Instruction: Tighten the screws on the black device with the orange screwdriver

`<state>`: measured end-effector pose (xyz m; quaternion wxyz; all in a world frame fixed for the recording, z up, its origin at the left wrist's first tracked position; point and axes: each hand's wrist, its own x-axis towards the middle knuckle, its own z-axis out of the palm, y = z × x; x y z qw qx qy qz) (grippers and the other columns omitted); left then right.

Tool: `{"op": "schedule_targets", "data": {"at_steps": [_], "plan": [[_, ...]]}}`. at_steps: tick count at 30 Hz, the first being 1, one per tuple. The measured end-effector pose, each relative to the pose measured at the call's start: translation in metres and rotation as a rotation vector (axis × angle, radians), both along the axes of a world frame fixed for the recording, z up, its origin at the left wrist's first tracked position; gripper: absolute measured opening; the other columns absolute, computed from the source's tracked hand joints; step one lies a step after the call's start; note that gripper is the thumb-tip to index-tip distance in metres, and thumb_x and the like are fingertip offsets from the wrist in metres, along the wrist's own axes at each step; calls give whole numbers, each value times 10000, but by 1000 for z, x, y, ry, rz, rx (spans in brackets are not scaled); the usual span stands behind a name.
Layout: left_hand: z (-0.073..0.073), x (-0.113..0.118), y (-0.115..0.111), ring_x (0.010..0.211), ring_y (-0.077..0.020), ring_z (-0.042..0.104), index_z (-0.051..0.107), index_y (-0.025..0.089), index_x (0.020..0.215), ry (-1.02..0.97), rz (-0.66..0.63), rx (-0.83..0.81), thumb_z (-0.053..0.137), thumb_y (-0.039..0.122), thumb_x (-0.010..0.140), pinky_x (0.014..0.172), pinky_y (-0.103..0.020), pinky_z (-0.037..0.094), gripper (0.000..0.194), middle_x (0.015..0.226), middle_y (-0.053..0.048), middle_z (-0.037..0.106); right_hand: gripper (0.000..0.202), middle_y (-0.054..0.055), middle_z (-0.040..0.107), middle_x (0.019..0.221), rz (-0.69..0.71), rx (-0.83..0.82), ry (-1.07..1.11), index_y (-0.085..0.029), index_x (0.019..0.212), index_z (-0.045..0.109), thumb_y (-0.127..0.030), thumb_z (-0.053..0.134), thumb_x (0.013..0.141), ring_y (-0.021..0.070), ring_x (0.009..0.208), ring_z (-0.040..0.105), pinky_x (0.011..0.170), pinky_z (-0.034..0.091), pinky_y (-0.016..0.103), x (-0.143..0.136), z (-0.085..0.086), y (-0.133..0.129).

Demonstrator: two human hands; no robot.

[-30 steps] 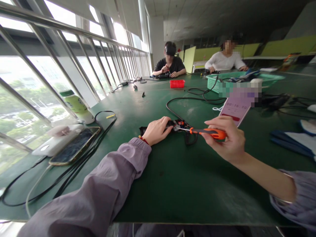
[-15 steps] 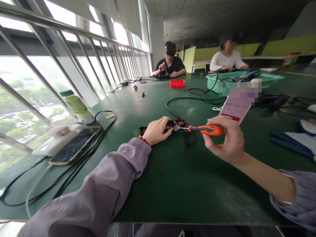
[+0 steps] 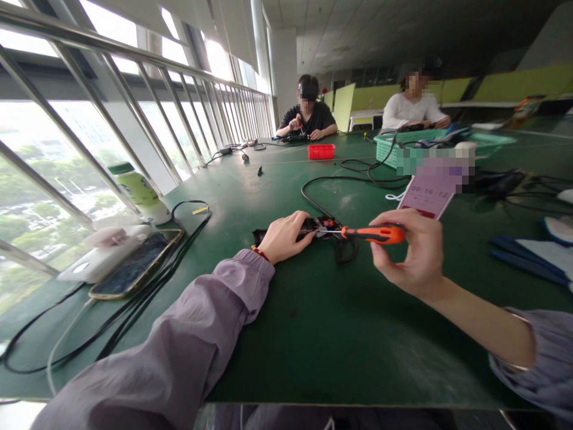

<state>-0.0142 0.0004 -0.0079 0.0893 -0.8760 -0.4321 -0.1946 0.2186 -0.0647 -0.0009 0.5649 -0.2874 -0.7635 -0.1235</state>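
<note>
A black corded device with exposed inner parts lies on the green table. My left hand grips its left part, fingers curled over the top. In my right hand, thumb and fingers hold the rear of an orange and black screwdriver. The screwdriver lies nearly level, its thin shaft pointing left to the device's open middle. What the tip touches is too small to tell. From the device a black cable curves up and back.
A phone with a timer stands behind my right hand. Farther back are a red box and a green basket. A bottle and another phone are left. Two people sit across the table.
The screwdriver handle has turned slightly about its length, and the fingers of my right hand have shifted on it. My left hand and the device have stayed in place.
</note>
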Motion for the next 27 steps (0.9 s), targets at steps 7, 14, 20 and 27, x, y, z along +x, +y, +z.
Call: {"op": "schedule_targets", "data": {"at_steps": [7, 14, 20, 27], "plan": [[-1, -1, 0, 814, -199, 621, 465, 186, 1083, 3, -1, 14, 391, 445, 866, 674, -294, 430, 345, 996, -54, 623, 247, -4, 588, 654, -23, 92, -93, -243, 982, 553, -241, 637, 750, 175, 635, 571, 608, 503, 341, -1, 5, -3], [-1, -1, 0, 814, -201, 620, 467, 182, 1088, -5, -15, 4, 440, 430, 838, 691, -299, 437, 353, 1005, -57, 620, 413, 44, 623, 855, -33, 102, -20, -227, 1093, 517, -223, 673, 710, 193, 735, 603, 651, 524, 353, -1, 1, -2], [-1, -1, 0, 810, -194, 619, 469, 185, 1086, -8, -18, 10, 447, 416, 833, 692, -295, 442, 344, 1002, -52, 618, 213, -3, 611, 666, -14, 72, -116, -235, 971, 554, -241, 616, 767, 165, 619, 567, 620, 493, 341, -4, 7, -6], [0, -1, -1, 819, -193, 620, 468, 186, 1090, -17, -26, 5, 457, 396, 826, 701, -293, 445, 337, 998, -51, 620, 328, 14, 611, 730, -28, 45, -47, -223, 1031, 533, -188, 631, 720, 176, 644, 574, 615, 501, 347, -2, 2, -4]]}}
